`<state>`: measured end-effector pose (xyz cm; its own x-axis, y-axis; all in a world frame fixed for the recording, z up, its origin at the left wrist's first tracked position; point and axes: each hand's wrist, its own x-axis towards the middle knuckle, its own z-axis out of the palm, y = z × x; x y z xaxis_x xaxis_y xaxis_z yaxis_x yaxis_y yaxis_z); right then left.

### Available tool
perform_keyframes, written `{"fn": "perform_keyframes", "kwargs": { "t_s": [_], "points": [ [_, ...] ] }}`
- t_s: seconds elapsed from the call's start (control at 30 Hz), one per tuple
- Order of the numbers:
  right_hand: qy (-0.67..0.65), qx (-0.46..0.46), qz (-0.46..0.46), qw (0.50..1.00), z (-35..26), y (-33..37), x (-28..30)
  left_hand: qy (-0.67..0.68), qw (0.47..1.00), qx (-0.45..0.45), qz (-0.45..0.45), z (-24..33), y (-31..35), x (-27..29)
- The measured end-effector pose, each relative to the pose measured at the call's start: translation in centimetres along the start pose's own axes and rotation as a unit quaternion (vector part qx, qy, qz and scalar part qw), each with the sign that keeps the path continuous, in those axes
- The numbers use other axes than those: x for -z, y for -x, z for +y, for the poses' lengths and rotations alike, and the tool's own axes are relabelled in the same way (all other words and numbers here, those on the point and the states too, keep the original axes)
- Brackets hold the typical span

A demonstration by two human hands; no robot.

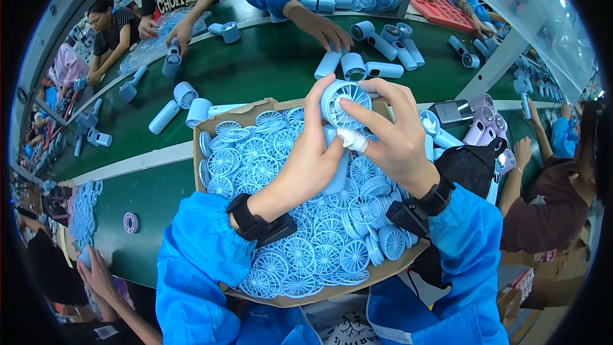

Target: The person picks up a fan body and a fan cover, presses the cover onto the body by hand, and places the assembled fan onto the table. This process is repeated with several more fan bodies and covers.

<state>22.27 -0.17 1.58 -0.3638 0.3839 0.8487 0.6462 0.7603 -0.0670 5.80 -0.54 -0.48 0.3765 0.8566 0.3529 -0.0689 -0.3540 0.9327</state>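
Observation:
Above the box, my two hands hold a light-blue handheld fan (338,176) upright, with its round head at the top. My left hand (305,163) is closed about the left side of the head and the handle. On the other side, my right hand (403,137) grips the head's rim, and one fingertip presses on the spoked grille (351,92) at its front. White wrapping (352,140) covers a digit of that hand. Below my wrists, many loose blue round grilles (329,257) fill a cardboard box (386,275). Whether the grille is fully seated cannot be seen.
A green conveyor belt (255,41) crosses ahead, carrying several blue fans (165,117). Another person's hand (319,29) reaches onto it. Purple fans (485,121) and a black mesh bag (469,169) stand at right. A purple ring (130,222) lies at left, near piled grilles (83,214).

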Motion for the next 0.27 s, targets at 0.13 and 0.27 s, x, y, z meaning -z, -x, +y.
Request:
{"fn": "perform_keyframes", "kwargs": {
  "t_s": [0.13,0.27],
  "points": [
    [0.001,0.017,0.006,1.0,0.0,-0.1,0.2,-0.03,0.999,-0.036,0.005,0.3,0.1,0.1],
    [0.001,0.036,0.003,0.999,0.0,-0.1,0.6,-0.037,0.999,-0.023,-0.004,0.9,0.1,0.4]
  ]
}}
